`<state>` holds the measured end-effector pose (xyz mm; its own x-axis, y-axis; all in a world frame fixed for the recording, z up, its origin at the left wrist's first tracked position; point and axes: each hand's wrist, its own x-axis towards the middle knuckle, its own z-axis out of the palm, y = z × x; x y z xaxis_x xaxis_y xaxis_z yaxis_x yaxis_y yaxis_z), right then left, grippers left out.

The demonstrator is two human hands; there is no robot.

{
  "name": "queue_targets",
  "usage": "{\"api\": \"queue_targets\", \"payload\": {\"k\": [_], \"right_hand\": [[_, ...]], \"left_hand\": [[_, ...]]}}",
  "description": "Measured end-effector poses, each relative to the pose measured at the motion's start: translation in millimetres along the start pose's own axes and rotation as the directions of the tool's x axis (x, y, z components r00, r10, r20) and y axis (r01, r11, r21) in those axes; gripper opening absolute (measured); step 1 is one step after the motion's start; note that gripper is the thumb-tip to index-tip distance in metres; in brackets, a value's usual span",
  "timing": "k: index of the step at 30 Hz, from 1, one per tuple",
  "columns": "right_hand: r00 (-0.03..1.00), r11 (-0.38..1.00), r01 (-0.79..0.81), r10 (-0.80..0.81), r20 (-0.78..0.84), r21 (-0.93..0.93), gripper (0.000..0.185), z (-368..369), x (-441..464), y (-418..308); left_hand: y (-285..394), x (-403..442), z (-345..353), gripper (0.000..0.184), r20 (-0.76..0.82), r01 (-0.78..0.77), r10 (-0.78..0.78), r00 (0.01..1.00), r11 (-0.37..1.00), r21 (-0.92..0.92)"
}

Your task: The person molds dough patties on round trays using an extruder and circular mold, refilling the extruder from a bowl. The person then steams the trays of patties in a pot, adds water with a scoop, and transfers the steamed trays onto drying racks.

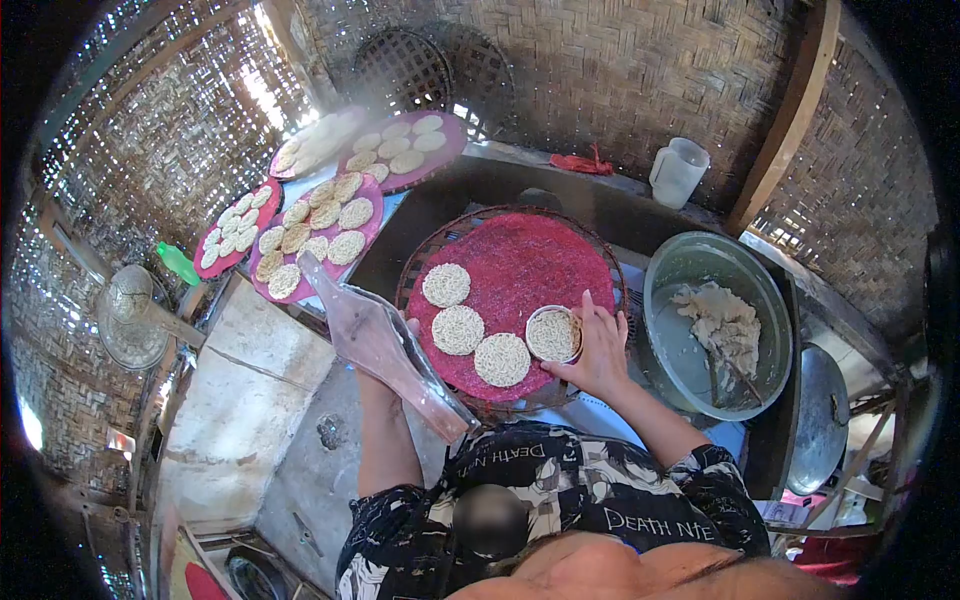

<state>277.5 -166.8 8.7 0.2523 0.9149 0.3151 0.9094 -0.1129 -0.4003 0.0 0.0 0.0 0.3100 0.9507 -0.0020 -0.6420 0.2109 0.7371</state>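
Observation:
My right hand (600, 348) is closed on the rim of a round ring mould (529, 345), with pale grainy rice filling it. The mould rests on a bright pink round mat (520, 260) lying on a woven tray (408, 262). A curve of rice discs runs along the mat's left and lower side: one at the upper left (445, 285), one below it (458, 330) and one beside the mould (502, 360). My left hand (411, 326) is at the tray's left edge, mostly hidden behind a long worn spout-shaped piece (385, 345); its grip does not show.
At right stands a green basin (665, 375) with sticky pale rice (720, 325) and a stick. Behind are a plastic jug (680, 172) and red bag (583, 162). Several pink mats (366, 193) of rice discs lie at upper left, near a green bottle (178, 263). A metal lid (818, 420) leans right.

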Motion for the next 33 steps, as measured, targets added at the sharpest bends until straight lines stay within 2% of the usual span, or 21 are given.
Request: {"api": "queue_targets", "payload": {"k": [2,4,6,7,9,11,14,17,20,22,24,26,29,33], "right_hand": [[1.000,1.000,-0.029,0.029,0.004,-0.007,0.117,-3.0,0.3,-0.9],[1.000,1.000,0.007,-0.007,0.023,-0.015,0.116,2.1,-1.0,-1.7],[0.999,0.999,0.020,-0.019,0.030,-0.027,0.116,2.3,-0.8,-0.1],[1.000,0.999,0.014,-0.013,0.027,-0.034,0.116,1.7,-0.1,0.9],[1.000,0.999,0.002,-0.001,0.027,-0.033,0.116,1.2,0.7,0.7],[1.000,1.000,-0.008,0.009,0.026,-0.021,0.116,0.6,1.8,-0.3],[0.995,1.000,-0.007,0.007,0.102,-0.002,0.113,-3.3,0.5,0.1],[0.998,0.995,0.067,-0.068,-0.008,-0.078,0.106,-5.3,1.9,4.2],[0.995,0.981,0.070,-0.056,0.081,-0.179,0.096,-4.4,10.4,14.8],[0.989,0.972,0.084,-0.054,0.141,-0.219,0.093,-1.2,11.2,19.9],[0.978,0.965,0.109,-0.061,0.201,-0.238,0.091,-0.5,10.9,20.4],[0.961,0.963,0.140,-0.076,0.264,-0.231,0.089,-4.2,8.8,14.1],[0.976,0.964,0.131,-0.083,0.204,-0.232,0.087,-6.7,15.7,14.0],[0.959,0.961,0.137,-0.068,0.274,-0.241,0.083,-7.6,20.9,17.6]], "left_hand": [[-0.7,-0.9,1.2,0.021,0.003,-0.001,0.001,1.000,1.000,0.022],[-2.1,2.3,-6.5,0.020,0.022,-0.015,0.013,1.000,0.997,0.077],[-2.1,3.1,-5.7,0.019,0.017,0.023,-0.023,1.000,0.999,0.030],[-1.1,2.7,-2.9,0.018,0.002,0.070,-0.070,0.998,0.996,-0.051],[2.3,-2.1,4.7,0.018,-0.023,0.092,-0.094,0.995,0.993,-0.074],[3.9,-8.0,12.7,0.018,-0.045,0.045,-0.043,0.998,0.998,0.040],[5.0,-15.9,21.9,0.018,-0.081,0.033,-0.033,0.996,0.999,-0.010],[2.9,-18.5,23.0,0.017,-0.076,-0.037,0.042,0.996,0.997,0.070],[6.0,-17.2,23.1,0.016,-0.099,0.046,-0.045,0.994,0.999,0.011],[1.8,-12.1,18.1,0.037,-0.077,0.019,-0.016,0.997,0.999,0.046],[-1.6,-11.8,13.9,0.036,-0.085,-0.021,0.025,0.996,0.998,0.054],[13.2,-27.7,46.5,0.015,-0.126,-0.069,0.074,0.989,0.997,0.043],[7.5,-19.8,28.0,0.014,-0.109,-0.033,0.043,0.993,0.995,0.091],[13.3,-31.1,51.6,0.018,-0.152,-0.079,0.090,0.984,0.994,0.080]]}}
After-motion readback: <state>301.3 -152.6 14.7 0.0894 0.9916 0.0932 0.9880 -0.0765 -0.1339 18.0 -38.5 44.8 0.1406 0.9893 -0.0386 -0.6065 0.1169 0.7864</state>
